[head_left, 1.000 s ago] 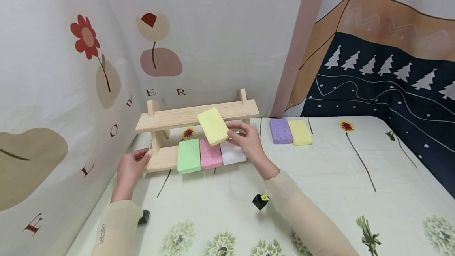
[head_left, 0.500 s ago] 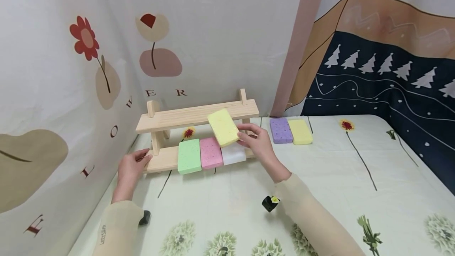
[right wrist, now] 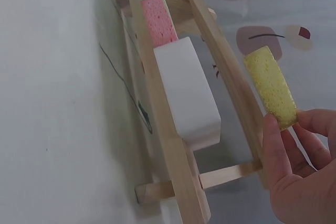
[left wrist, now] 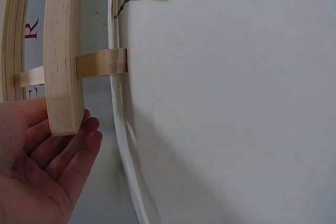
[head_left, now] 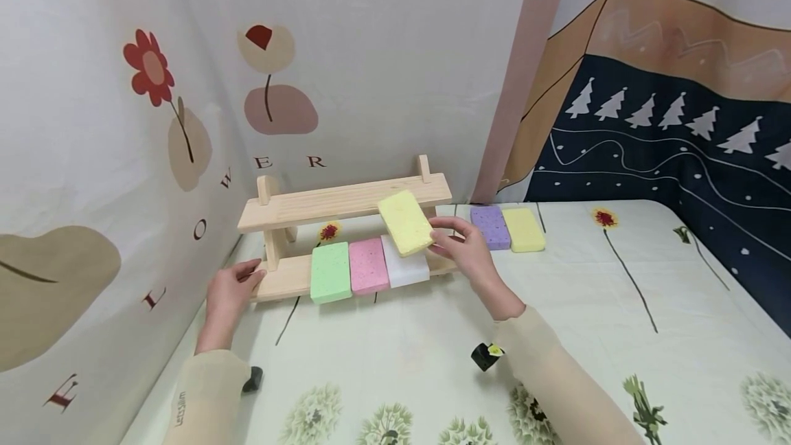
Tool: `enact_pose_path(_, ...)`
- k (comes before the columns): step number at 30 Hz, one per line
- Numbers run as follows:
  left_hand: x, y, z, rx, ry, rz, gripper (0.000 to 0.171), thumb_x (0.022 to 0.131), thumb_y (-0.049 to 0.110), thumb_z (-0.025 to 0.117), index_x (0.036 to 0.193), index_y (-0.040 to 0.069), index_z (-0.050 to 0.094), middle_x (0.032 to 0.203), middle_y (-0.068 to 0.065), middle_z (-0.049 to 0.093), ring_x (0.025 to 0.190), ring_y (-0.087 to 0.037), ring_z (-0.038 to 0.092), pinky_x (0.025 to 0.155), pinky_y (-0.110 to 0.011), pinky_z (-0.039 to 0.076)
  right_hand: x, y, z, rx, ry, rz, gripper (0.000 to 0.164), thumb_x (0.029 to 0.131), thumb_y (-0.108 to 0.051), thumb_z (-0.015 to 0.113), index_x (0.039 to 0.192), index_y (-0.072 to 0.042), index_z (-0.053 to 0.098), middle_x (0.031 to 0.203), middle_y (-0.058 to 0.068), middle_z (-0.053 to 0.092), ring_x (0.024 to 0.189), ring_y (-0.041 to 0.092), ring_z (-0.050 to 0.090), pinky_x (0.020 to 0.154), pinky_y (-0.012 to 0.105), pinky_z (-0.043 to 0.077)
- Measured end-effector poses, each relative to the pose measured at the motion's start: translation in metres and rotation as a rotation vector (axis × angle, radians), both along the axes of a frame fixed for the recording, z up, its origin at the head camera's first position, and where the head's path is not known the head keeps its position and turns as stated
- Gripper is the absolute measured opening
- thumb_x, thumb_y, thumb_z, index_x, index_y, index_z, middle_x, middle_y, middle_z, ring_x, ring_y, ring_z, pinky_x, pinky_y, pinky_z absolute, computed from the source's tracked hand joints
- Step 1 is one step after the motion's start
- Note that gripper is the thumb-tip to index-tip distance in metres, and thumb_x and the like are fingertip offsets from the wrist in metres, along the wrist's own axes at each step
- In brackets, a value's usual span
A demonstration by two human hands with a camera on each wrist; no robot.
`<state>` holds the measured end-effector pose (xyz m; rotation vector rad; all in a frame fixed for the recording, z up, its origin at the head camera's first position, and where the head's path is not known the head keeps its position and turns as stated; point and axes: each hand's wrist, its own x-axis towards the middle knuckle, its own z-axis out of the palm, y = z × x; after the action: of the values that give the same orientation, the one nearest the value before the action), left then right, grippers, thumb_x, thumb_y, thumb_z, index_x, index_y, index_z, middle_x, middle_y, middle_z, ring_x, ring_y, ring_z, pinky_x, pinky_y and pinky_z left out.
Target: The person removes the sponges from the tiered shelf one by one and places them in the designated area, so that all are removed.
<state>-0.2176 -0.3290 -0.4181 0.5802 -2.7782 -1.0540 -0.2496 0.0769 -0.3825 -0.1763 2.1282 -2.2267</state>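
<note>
My right hand (head_left: 472,253) pinches a yellow sponge (head_left: 404,222) by its lower right corner, holding it tilted in front of the two-tier wooden shelf (head_left: 327,203). In the right wrist view the thumb and fingers (right wrist: 278,150) are at one end of that sponge. On the lower board sit a green sponge (head_left: 330,273), a pink sponge (head_left: 369,265) and a smooth white block (head_left: 406,272), side by side. My left hand (head_left: 228,297) holds the lower board's left end (left wrist: 65,114), thumb on one side and fingers on the other.
Right of the shelf, a purple sponge (head_left: 490,227) and another yellow sponge (head_left: 523,231) lie together on the flower-printed cloth (head_left: 593,294). Patterned curtains (head_left: 383,74) stand behind and to the left. A small dark wrist camera (head_left: 485,357) sits below the right forearm.
My right hand has carried the yellow sponge to the right along the shelf, from over the pink sponge and white block to the white block's upper right. My left hand stays put.
</note>
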Motion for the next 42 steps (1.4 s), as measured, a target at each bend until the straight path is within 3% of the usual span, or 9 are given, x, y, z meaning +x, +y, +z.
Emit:
enact_pose_path(20,0.002,0.003,0.001,0.006,-0.013,-0.002,0.044,0.102,0.021,0.057,0.142,0.003,0.053,0.141,-0.025,0.056,0.128,-0.041,0.054,0.1,-0.051,0.048,0.003,0.042,-0.004,0.039,0.003,-0.06,0.038,0.099,-0.011,0.061,0.134,0.002,0.057,0.138,0.015,0.055,0.094,0.001,0.066,0.086,0.023,0.058)
enact_pose_path(37,0.0,0.002,0.001,0.0,-0.023,0.012,0.045,0.102,0.022,0.058,0.142,0.003,0.053,0.14,-0.025,0.056,0.128,-0.041,0.054,0.101,-0.051,0.048,0.006,0.092,-0.005,0.06,-0.018,-0.17,0.045,0.099,-0.023,0.063,0.138,-0.002,0.054,0.124,-0.008,0.053,0.1,-0.001,0.065,0.091,0.021,0.055)
enact_pose_path(42,0.0,0.0,0.0,-0.007,-0.017,0.004,0.045,0.102,0.023,0.058,0.142,0.003,0.053,0.14,-0.025,0.057,0.129,-0.042,0.053,0.102,-0.052,0.047,0.006,0.104,-0.003,0.074,-0.037,-0.221,0.046,0.099,-0.024,0.062,0.14,-0.006,0.054,0.128,-0.005,0.054,0.101,-0.002,0.064,0.087,0.017,0.055)
